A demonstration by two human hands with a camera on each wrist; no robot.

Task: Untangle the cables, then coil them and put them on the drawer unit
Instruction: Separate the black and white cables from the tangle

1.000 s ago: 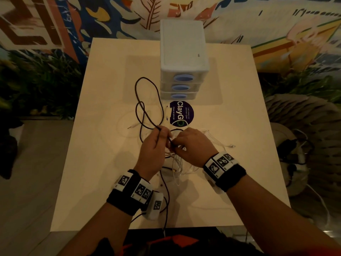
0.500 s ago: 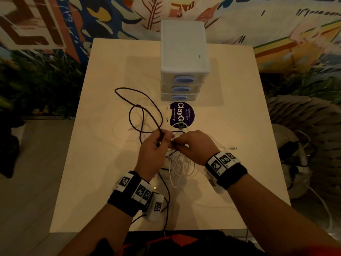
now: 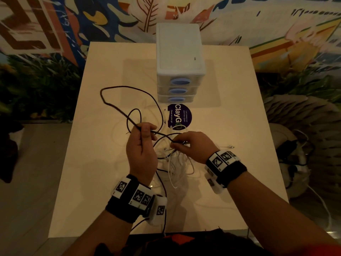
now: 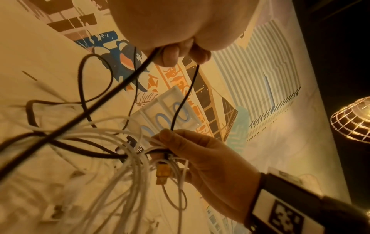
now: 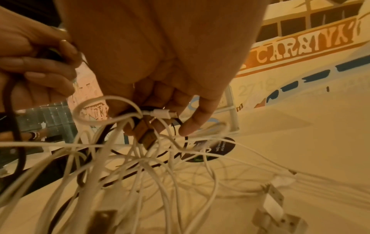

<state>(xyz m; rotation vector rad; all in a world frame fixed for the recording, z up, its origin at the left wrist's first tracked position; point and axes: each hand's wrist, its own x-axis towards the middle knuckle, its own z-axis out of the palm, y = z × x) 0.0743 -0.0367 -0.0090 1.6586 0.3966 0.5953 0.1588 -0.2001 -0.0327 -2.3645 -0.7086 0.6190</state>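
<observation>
The left hand is clenched around the thick dark brown cable, thumb and fingers pinching it above the pale wooden table. Beyond this grip the cable runs in wide loops over the table toward the white plastic three-drawer unit with blue oval handles. A thin black cable spans from the left grip to the right hand. The right hand grasps a bunch of thin white cables along with the black strand; an orange-brown USB plug hangs just below its fingers. The white cables fall from this grip in a tangled heap on the table. A round dark purple sticker lies between the grips and the drawer unit.
</observation>
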